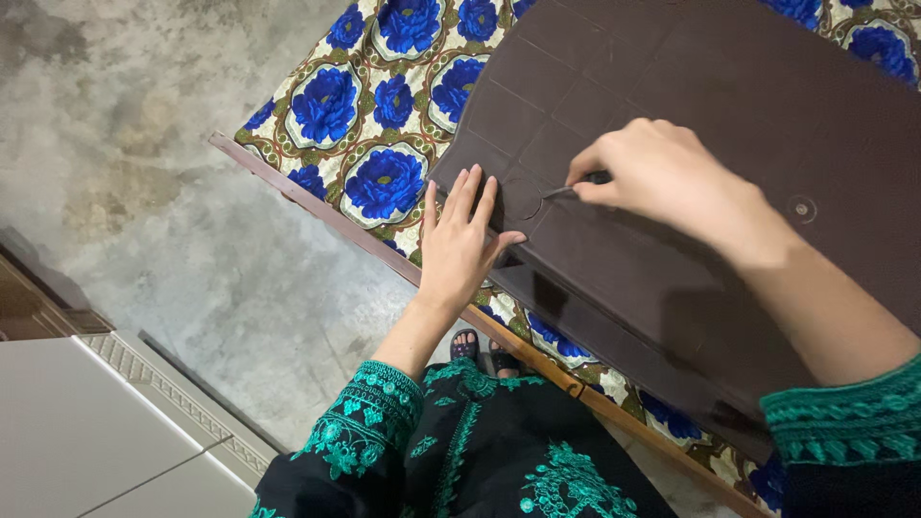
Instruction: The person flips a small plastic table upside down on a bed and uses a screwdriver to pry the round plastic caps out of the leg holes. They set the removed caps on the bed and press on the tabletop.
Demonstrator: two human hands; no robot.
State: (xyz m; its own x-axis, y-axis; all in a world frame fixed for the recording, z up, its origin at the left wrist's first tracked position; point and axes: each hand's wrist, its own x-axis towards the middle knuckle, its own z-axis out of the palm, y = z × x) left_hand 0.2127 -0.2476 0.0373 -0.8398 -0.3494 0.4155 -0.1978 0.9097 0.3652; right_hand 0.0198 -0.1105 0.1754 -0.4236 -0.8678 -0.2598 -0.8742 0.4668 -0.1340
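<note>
The right hand point(662, 177) closes around a thin dark tool point(568, 190), hiding all but its tip and a bit of handle; what kind of tool it is cannot be told. The brown cloth point(691, 115) runs off the top and right edges. The flowered sheet point(384, 105) lies mostly hidden beneath it. Only the toes of the sandals point(483, 351) show.

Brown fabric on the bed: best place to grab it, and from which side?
Probably the near edge of the brown fabric, where it overhangs the flowered bedsheet toward the wooden bed rail. Come from the person's side and pinch that folded edge. The rest lies flat: the left hand presses it down, and the right hand works a thin tool on it.
</note>
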